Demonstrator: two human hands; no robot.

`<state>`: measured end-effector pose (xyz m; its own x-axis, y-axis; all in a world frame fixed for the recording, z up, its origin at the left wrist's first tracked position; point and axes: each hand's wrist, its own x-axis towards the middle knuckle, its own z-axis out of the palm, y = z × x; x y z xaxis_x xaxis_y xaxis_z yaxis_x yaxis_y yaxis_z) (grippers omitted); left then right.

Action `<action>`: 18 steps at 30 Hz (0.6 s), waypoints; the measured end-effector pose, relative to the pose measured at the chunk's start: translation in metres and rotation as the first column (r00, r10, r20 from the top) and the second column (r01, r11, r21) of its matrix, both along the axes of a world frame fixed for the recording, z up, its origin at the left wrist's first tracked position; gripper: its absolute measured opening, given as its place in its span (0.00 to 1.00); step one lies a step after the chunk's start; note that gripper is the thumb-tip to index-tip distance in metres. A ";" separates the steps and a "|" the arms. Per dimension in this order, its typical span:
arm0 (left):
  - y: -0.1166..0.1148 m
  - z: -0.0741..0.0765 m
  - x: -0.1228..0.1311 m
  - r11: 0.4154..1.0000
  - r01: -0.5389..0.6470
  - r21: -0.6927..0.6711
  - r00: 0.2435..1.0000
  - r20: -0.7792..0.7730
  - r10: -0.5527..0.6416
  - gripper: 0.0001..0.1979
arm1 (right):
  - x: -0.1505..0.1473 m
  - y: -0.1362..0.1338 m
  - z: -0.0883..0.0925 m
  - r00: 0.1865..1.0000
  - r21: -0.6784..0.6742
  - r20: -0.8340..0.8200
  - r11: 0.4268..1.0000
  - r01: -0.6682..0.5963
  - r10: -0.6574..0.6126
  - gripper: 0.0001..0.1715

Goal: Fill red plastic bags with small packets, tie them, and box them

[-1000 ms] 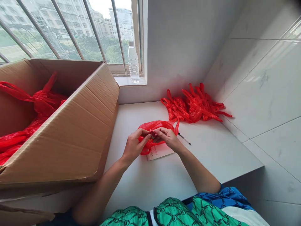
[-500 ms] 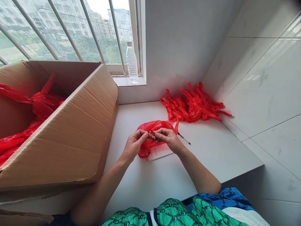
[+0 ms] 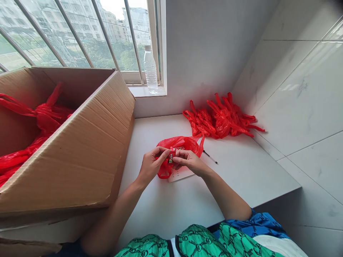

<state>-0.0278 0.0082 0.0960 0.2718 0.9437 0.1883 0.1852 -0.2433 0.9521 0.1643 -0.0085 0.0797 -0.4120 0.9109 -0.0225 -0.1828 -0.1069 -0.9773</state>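
Both my left hand (image 3: 151, 166) and my right hand (image 3: 190, 161) pinch a small red printed packet (image 3: 170, 157) between their fingertips. It stands nearly upright, partly hidden by my fingers. Right beneath my hands lies a crumpled red plastic bag (image 3: 184, 143), its handle rising on the right. Under the bag and my right hand is a white printed card (image 3: 179, 175), mostly covered. Several more red plastic bags (image 3: 221, 119) lie bunched in a pile farther back, beyond my right hand.
A large open cardboard box (image 3: 66, 142) on the left holds red plastic bags (image 3: 45, 117). A black-tipped pen (image 3: 210, 157) lies on the white counter (image 3: 160, 210). A plastic water bottle (image 3: 150, 69) stands on the sill of a barred window (image 3: 80, 35). Tiled walls rise right.
The small packet has turned more upright and shifted slightly left and down between my fingers. My right hand has moved a little left, and the red bag beneath has barely moved.
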 end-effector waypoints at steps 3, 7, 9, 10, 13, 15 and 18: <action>0.000 0.000 0.000 1.000 0.008 -0.004 1.000 0.019 -0.008 0.16 | -0.002 0.000 -0.002 1.000 -0.010 -0.013 1.000 0.010 -0.010 0.19; 0.000 -0.002 0.001 1.000 0.021 -0.005 1.000 0.022 -0.021 0.16 | -0.003 0.001 -0.004 1.000 0.004 -0.019 1.000 0.010 -0.010 0.19; 0.000 -0.002 0.000 1.000 0.025 0.006 0.999 0.020 -0.025 0.16 | -0.001 0.002 -0.005 1.000 0.030 -0.005 0.999 0.024 -0.023 0.18; 0.000 -0.002 -0.001 1.000 0.024 0.017 1.000 0.018 -0.025 0.16 | 0.001 0.002 -0.005 0.998 0.060 0.008 0.997 0.055 -0.055 0.18; 0.000 0.002 -0.004 0.997 -0.010 0.076 1.000 -0.018 0.012 0.17 | 0.009 0.005 -0.004 0.946 0.239 0.086 0.928 0.285 -0.313 0.16; 0.001 0.006 -0.007 0.990 -0.048 0.133 0.997 -0.062 0.056 0.17 | 0.017 0.008 -0.004 0.839 0.390 0.156 0.813 0.433 -0.521 0.16; -0.001 0.014 -0.011 0.969 -0.060 0.240 0.976 -0.188 0.107 0.16 | 0.029 0.011 -0.005 0.724 0.555 0.301 0.732 0.396 -0.620 0.16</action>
